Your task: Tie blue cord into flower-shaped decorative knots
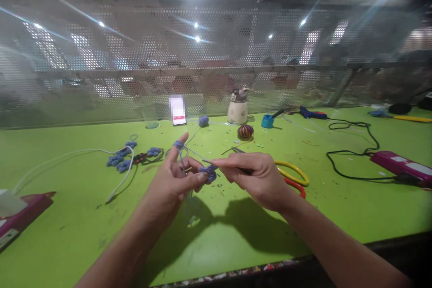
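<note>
Between thumb and fingers, my left hand (178,175) pinches a small blue-purple crochet piece (209,173). Blue-purple yarn (178,145) is looped round its raised index finger and runs down to the piece. My right hand (256,173) is closed on a thin crochet hook (207,161), whose tip lies at the upper edge of the piece; its handle is hidden in the fingers. A loose strand hangs below the left hand. Farther back sits a small blue-purple yarn ball (203,121), with a strand leading toward the left hand.
Finished blue crochet flowers (118,160) and a white cable (126,175) lie left. Yellow-and-red-handled scissors (297,173) lie beyond my right wrist. Behind stand a phone (177,110), a dark multicolored yarn ball (245,132), a beige jug (237,109) and a blue tape roll (267,121). Purple power strips (401,166) flank both sides.
</note>
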A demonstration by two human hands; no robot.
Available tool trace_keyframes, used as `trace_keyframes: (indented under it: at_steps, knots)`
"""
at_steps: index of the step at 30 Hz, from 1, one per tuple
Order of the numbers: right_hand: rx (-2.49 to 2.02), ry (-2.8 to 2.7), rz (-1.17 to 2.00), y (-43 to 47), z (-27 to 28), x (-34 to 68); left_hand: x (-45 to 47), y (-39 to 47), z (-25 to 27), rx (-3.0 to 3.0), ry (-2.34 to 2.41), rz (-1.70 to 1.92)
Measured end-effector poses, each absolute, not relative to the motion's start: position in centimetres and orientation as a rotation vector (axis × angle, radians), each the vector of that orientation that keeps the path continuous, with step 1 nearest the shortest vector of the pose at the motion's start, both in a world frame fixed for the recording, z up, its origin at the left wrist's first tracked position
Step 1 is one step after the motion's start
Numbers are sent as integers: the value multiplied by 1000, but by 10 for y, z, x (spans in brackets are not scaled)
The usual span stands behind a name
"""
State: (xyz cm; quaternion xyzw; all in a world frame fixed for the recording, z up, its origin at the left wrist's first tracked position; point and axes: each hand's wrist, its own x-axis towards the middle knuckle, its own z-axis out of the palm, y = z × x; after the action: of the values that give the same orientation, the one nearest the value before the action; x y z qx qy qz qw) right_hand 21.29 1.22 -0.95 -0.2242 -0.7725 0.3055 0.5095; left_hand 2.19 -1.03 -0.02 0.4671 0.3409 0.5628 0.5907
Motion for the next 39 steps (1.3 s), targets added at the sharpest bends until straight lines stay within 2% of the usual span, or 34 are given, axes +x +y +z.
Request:
trace_keyframes:
  at_steps: [14,39]
  knots:
    - [-657,-1908,850,16,-8,216,20,-11,2,1036,878,1416]
    - [-725,-2326,425,14,-1,223,21,-8,-2,1106,980,1447]
